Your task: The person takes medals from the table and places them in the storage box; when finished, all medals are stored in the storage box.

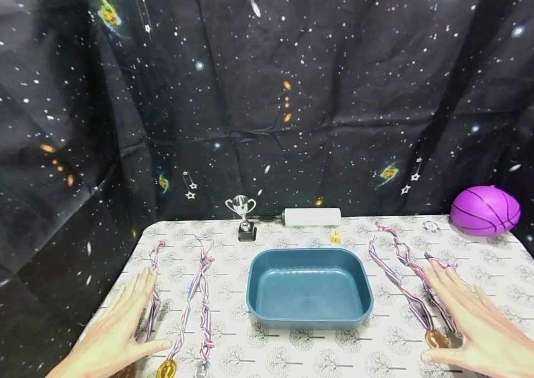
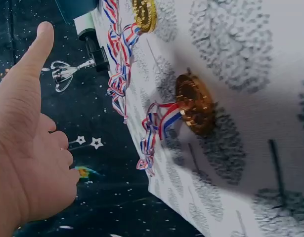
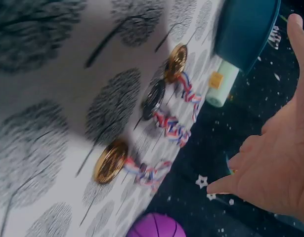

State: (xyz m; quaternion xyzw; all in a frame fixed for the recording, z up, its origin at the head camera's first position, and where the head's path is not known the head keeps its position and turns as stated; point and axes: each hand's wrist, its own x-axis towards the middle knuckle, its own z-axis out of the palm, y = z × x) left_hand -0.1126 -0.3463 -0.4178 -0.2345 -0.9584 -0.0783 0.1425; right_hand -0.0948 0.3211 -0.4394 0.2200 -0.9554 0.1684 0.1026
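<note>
My left hand (image 1: 117,323) is spread with straight fingers over the left side of the table, holding nothing. Beneath it lies a bronze-coloured medal (image 2: 194,104), its striped ribbon partly hidden by the hand in the head view. Just right of that are a gold medal (image 1: 166,368) and a silver medal (image 1: 202,369), ribbons stretching away from me. On the other side my right hand (image 1: 479,320), also flat and holding nothing, covers part of another row: a gold-toned medal (image 3: 176,62), a dark silver medal (image 3: 153,99) and another gold-toned medal (image 3: 110,161).
Between the two rows of medals sits a blue rectangular bin (image 1: 309,324). Behind it are a small silver trophy cup (image 1: 243,210), a white cylinder (image 1: 312,217) and a yellow letter block (image 1: 335,236). A purple basketball (image 1: 485,211) rests at the back right corner, before a dark starry curtain.
</note>
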